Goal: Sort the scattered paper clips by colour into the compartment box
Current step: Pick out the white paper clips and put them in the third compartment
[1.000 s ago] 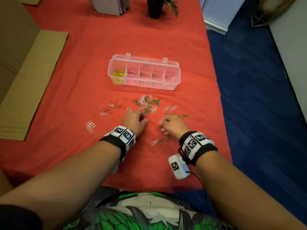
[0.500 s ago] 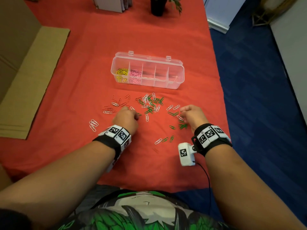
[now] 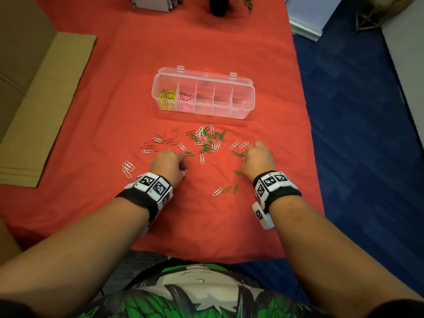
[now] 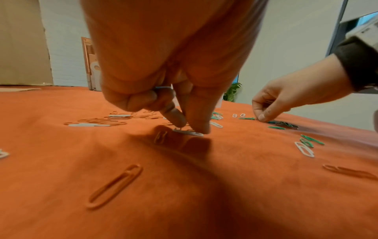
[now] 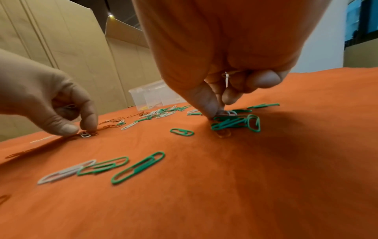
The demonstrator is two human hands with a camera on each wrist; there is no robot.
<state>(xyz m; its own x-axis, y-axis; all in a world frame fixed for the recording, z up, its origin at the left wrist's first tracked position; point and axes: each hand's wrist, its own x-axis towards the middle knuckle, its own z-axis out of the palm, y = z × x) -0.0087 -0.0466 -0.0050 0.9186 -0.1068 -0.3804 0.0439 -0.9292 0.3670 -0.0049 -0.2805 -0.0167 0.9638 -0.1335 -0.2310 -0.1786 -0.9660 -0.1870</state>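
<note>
Left hand [image 3: 167, 163] pinches a white clip [image 4: 189, 133] on the bench [image 3: 263, 53]; right hand [image 3: 257, 157] pinches a clip among green clips [image 5: 235, 123], well inside the bench's right edge. Compartment box [image 3: 243, 111] sits beyond, mid-bench.

We count 1 clear compartment box [image 3: 204, 95] with 5 compartments in a row; 2 of them hold clips, 1 heap of yellow clips [image 3: 167, 99] and 1 heap of pink clips [image 3: 187, 101], too tangled for us to number. We see 2 hands, the left hand [image 3: 167, 165] and the right hand [image 3: 257, 157]. Off to the left we make out a cluster of about 4 white clips [image 3: 127, 168]. Nearest us lie 3 clips in a row: 1 white, 2 green [image 3: 226, 190]. The central scatter of green, white and red clips [image 3: 206, 140] is too dense for us to count.
</note>
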